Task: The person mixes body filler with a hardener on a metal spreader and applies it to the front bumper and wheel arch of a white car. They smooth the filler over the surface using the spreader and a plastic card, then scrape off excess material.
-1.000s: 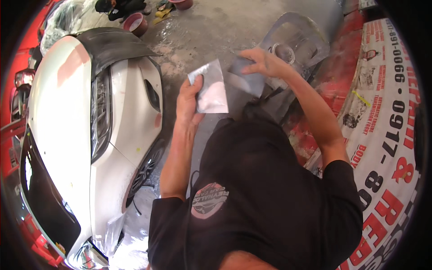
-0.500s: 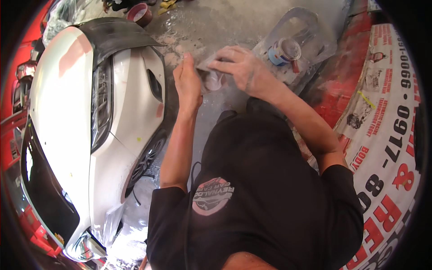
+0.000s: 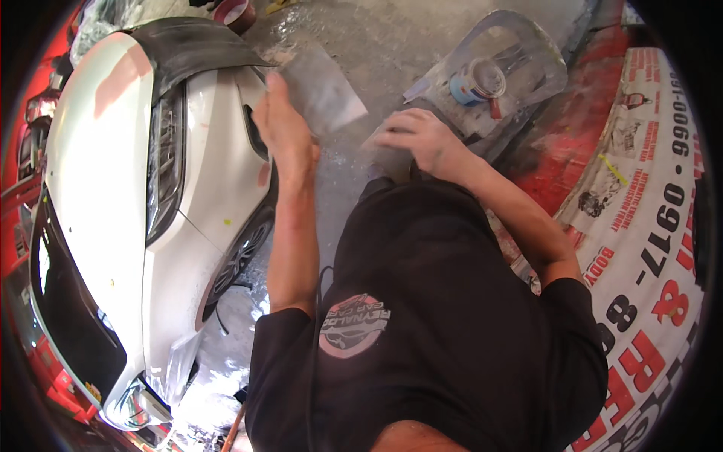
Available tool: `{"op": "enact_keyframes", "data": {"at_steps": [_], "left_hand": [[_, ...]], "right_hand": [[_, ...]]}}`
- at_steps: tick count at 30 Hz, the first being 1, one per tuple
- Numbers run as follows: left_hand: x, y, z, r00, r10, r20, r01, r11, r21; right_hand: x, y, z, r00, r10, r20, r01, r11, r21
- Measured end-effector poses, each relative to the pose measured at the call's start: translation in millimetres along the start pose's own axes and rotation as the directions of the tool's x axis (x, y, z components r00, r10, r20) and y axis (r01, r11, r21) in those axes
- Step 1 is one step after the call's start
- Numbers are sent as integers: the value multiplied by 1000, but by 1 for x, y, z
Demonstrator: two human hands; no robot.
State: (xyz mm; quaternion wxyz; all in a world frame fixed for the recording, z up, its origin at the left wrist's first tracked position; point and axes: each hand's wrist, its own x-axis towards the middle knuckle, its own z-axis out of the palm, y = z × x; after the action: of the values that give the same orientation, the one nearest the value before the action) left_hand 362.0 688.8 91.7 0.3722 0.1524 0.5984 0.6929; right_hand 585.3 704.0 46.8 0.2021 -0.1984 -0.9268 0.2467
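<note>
Beside the car's front corner, my left hand (image 3: 285,132) is closed at the near edge of a flat, square, grey-white board (image 3: 325,89). The board is tilted and slightly blurred, and the grip itself is partly hidden. To the right of it, my right hand (image 3: 428,143) is curled, fingers pointing left toward the board but apart from it. A thin, blurred edge shows at its fingertips, too smeared to name. Left of my left hand stands a white car (image 3: 188,151), with pinkish patches on its bonnet and bumper.
A blue-labelled can (image 3: 476,83) stands on a greyish plastic chair (image 3: 546,68), with a small red-brown handle beside it. A black panel (image 3: 197,54) juts from the car's front. A red-brown tub (image 3: 235,13) sits beyond. A printed banner (image 3: 640,226) hangs at right.
My hands have drawn apart, the left moving left and the right slightly nearer me. The board now shows its broad face beyond my left hand; the pale paste seen between my hands is out of sight.
</note>
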Motion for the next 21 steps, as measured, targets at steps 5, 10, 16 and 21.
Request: {"op": "enact_keyframes", "data": {"at_steps": [5, 10, 16, 21], "left_hand": [[27, -11, -28, 989, -65, 134, 82, 988, -128], [-10, -36, -16, 843, -401, 359, 517, 789, -331], [-20, -34, -17, 856, -417, 305, 509, 785, -354], [-19, 12, -7, 943, -114, 313, 225, 911, -346]], "right_hand": [[6, -9, -49, 912, 322, -254, -185, 875, 448], [27, -43, -43, 939, 86, -333, 36, 938, 345], [16, -6, -5, 969, 29, -244, -5, 995, 98], [-22, 47, 33, 973, 211, -95, -207, 977, 49]]}}
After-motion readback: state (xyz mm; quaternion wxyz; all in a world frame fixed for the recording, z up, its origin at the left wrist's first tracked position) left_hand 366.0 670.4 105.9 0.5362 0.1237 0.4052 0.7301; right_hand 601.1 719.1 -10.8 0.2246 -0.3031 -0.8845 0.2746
